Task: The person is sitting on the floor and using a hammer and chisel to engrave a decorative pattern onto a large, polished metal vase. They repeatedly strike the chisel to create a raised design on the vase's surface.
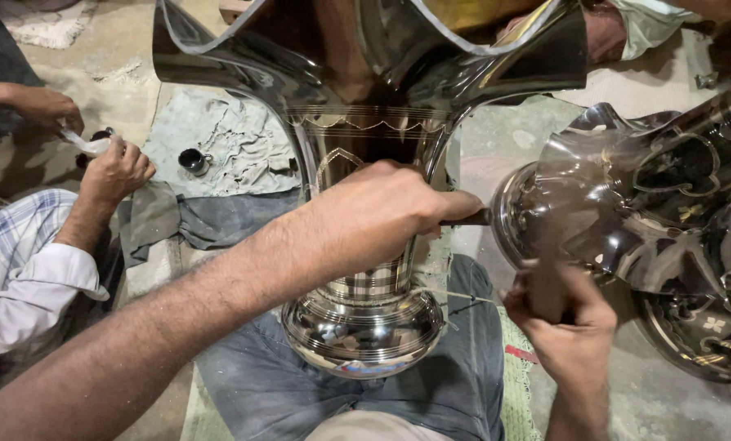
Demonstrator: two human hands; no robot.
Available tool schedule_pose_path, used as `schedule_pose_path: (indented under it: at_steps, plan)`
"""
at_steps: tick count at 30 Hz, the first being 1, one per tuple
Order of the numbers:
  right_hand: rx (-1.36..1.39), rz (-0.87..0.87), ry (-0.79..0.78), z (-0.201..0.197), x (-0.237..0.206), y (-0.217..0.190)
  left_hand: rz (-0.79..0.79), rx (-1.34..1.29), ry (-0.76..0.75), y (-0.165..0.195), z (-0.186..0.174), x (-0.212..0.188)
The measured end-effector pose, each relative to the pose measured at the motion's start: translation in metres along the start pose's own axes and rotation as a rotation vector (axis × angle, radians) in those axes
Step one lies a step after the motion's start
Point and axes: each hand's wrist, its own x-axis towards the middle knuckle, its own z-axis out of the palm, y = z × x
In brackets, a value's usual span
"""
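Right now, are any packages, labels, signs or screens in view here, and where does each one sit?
None in view: no package, label, sign or screen.
Nearest to one is engraved line ornament on the polished metal vase, a decorative band below its flared rim, beside the left hand.
The right hand is by a second shiny vessel, which bears cut motifs only.

A metalware workshop, worked at floor level. Polished steel vases with flared, fluted rims (365,73) crowd the view, more shiny pieces (651,212) piled at the right. Stained grey rags (218,147) lie on the rough concrete floor (120,82), where a co-worker's hands (112,167) handle small parts.
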Motion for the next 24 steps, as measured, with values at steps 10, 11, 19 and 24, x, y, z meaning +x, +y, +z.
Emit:
schedule_pose_path:
  at_steps: [10,11,19,24]
  plan:
    - [0.151,0.055,0.111,0.001,-0.013,0.012,-0.060,-0.021,-0.138,0.000,-0.004,0.004]
    - [0.069,0.061,0.076,0.001,-0.014,0.013,-0.054,-0.009,-0.141,0.001,-0.004,0.004]
    - [-0.116,0.321,-0.012,0.008,-0.023,0.017,-0.079,0.006,-0.174,-0.001,-0.007,0.003]
    - [-0.086,0.121,0.032,0.015,-0.025,0.016,-0.028,-0.030,-0.150,-0.002,-0.008,0.002]
